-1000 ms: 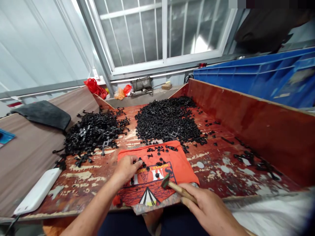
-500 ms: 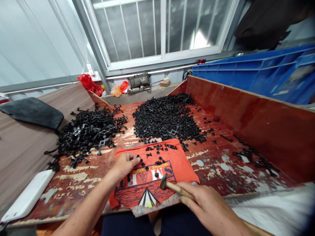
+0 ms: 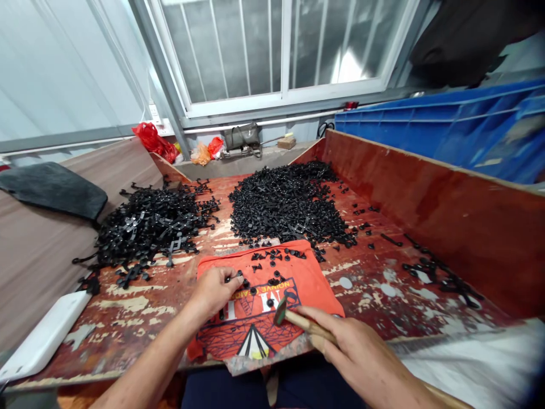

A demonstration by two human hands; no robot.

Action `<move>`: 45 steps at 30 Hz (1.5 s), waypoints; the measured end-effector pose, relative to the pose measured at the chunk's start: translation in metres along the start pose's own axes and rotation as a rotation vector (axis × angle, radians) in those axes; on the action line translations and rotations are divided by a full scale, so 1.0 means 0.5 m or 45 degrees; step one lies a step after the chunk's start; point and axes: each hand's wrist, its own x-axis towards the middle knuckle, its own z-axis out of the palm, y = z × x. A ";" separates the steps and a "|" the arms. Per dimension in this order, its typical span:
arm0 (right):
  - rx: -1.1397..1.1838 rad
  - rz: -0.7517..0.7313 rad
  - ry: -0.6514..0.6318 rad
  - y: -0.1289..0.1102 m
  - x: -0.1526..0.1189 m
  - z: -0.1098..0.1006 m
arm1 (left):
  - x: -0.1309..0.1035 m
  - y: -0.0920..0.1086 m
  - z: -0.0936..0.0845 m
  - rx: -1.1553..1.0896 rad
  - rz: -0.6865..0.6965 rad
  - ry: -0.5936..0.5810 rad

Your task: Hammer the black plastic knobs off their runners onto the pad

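My right hand [image 3: 347,341] is wrapped round the wooden handle of a small hammer [image 3: 300,321]. Its dark green head hangs over the lower part of an orange printed cloth [image 3: 317,287]. At the cloth's left side, my left hand [image 3: 215,292] has thumb and forefinger pinched on a small black part, mostly covered by the fingertips. Several more small black stud-like parts [image 3: 269,303] lie scattered on the cloth, some right beside the left fingertips. The cloth lies on a flat slab [image 3: 242,366] at the table's front edge.
Behind the cloth rises a big heap of small black parts [image 3: 285,204]; a second heap of linked black pieces [image 3: 153,221] is at left. A red board [image 3: 417,199] walls the right side, with a blue crate [image 3: 426,122] beyond. A white slab-like object [image 3: 45,335] lies front left.
My left hand has shifted slightly, its fingertips still among the small parts on the cloth. The hammer has moved only a little. The view has tilted slightly.
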 end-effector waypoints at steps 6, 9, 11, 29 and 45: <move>-0.066 -0.157 0.222 -0.054 0.084 0.006 | 0.006 -0.003 -0.001 0.046 0.013 -0.045; -0.149 -0.227 0.188 -0.077 0.129 0.020 | -0.001 0.001 -0.006 0.050 0.018 -0.075; -0.205 -0.233 0.159 -0.084 0.144 0.027 | -0.006 0.006 -0.011 0.085 0.044 -0.104; -0.336 -0.265 0.209 -0.079 0.131 0.038 | -0.010 -0.017 -0.008 0.060 0.097 -0.097; -0.534 -0.190 0.097 -0.104 0.151 0.046 | -0.020 -0.007 -0.012 0.039 0.060 -0.097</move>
